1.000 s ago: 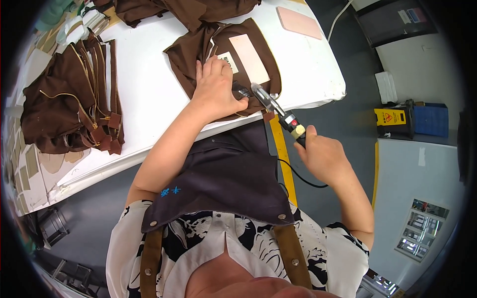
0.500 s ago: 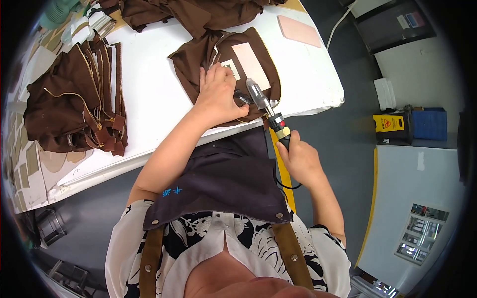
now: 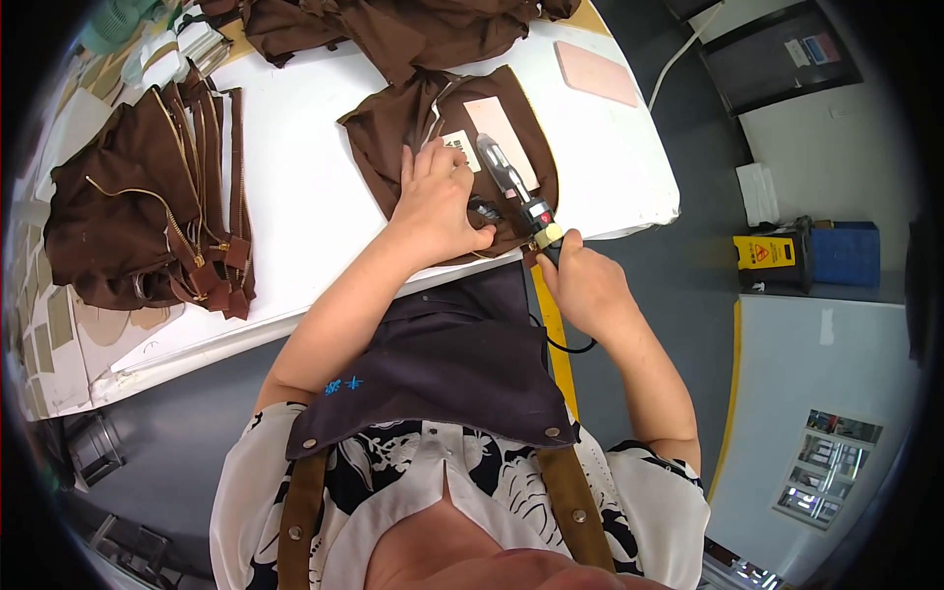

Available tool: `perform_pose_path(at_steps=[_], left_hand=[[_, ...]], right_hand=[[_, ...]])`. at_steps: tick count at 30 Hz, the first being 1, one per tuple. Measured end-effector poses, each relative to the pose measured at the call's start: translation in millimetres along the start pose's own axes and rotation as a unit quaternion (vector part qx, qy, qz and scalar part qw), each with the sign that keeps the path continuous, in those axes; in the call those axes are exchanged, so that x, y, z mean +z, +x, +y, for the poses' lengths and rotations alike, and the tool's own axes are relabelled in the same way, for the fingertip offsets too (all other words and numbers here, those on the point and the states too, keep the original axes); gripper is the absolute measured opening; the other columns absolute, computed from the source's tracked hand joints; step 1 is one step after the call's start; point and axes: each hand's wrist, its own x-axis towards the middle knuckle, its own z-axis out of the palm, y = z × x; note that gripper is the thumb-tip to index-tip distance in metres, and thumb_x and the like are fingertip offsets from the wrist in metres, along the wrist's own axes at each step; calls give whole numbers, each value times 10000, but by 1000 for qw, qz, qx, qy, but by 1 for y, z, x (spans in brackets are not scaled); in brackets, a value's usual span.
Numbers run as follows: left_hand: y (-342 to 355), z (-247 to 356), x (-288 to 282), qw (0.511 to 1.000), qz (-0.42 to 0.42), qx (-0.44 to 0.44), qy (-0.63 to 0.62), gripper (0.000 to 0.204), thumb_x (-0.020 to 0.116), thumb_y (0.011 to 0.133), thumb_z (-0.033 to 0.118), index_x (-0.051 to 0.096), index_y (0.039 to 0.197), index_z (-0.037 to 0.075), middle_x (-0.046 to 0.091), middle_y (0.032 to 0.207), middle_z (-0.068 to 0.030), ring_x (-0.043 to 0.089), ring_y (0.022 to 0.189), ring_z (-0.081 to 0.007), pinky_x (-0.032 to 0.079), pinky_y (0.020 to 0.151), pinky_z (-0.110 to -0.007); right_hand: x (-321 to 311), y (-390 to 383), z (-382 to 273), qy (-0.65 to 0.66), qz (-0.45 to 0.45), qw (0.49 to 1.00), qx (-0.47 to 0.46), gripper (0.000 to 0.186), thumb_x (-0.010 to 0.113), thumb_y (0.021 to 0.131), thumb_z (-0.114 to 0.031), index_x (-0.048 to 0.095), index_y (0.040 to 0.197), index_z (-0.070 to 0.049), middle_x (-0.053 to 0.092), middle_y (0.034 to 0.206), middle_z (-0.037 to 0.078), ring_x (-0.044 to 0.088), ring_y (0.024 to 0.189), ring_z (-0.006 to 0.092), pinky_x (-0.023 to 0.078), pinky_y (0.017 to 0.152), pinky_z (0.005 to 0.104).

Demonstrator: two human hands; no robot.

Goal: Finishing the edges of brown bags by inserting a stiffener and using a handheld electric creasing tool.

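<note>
A brown fabric piece [image 3: 385,123] with a zipper along its edge lies on the white table in front of me. My left hand [image 3: 433,206] rests on it, fingers spread, fingertips beside a small cream label [image 3: 459,150]. Next to my left thumb is a small dark shiny item [image 3: 483,207] whose kind I cannot make out. In my right hand [image 3: 587,283] is the black handle of a corded hand tool [image 3: 506,177] with a tapered metal nozzle. Its tip points away from me, over a pale pink rectangular strip [image 3: 497,123] on the fabric.
Stacked brown zippered pieces [image 3: 128,197] lie to the left on the white table [image 3: 295,157]. More brown fabric [image 3: 393,34] is heaped at the far side. A pink slab [image 3: 596,73] sits at the far right. The tool's black cord [image 3: 570,350] loops beside my apron.
My right hand has brought the tool forward and left, so its nozzle is further over the fabric. My left hand remains on the fabric, slightly shifted.
</note>
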Motion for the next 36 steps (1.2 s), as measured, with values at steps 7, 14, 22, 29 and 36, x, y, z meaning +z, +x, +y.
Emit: perform_pose_path(at_steps=[7, 14, 22, 29, 36], left_hand=[[0, -3, 4, 1000, -5, -5, -3, 712, 822, 672, 400, 632, 1142, -100, 474, 1335, -188, 288, 1431, -388, 176, 1197, -641], [-3, 0, 3, 1000, 10, 0, -10, 642, 853, 658, 359, 630, 1059, -90, 454, 1324, -181, 304, 1429, -412, 202, 1197, -615], [-2, -1, 4, 1000, 18, -3, -8, 644, 858, 653, 357, 625, 1053, -90, 465, 1331, -185, 306, 1433, -412, 202, 1198, -615], [-1, -3, -3, 1000, 18, -8, -20, 719, 868, 663, 405, 561, 1140, -36, 491, 1324, -182, 347, 1416, -398, 197, 1195, -624], [-7, -6, -6, 997, 62, 5, -45, 692, 846, 715, 488, 553, 1125, 14, 499, 1359, -197, 394, 1387, -406, 175, 1187, -635]], right_hand=[[-16, 27, -7, 8, -1, 1000, -6, 375, 557, 1001, -292, 507, 1022, 79, 690, 757, 235, 697, 749, 427, 560, 699, 490], [-34, 54, -4, 0, 8, 999, -51, 387, 554, 1004, -307, 525, 984, 78, 688, 786, 254, 696, 756, 419, 556, 710, 478], [-63, 87, -4, 87, -71, 994, -9, 363, 554, 1012, -313, 541, 973, 48, 627, 653, 110, 621, 493, 201, 509, 512, 354], [-60, 77, 101, 422, -19, 905, -49, 305, 690, 952, -299, 587, 965, -13, 527, 615, -10, 488, 473, 69, 379, 448, 235], [-37, 165, 117, -30, 318, 945, 70, 339, 648, 954, -344, 590, 1053, -25, 673, 754, 149, 689, 723, 333, 521, 634, 454]])
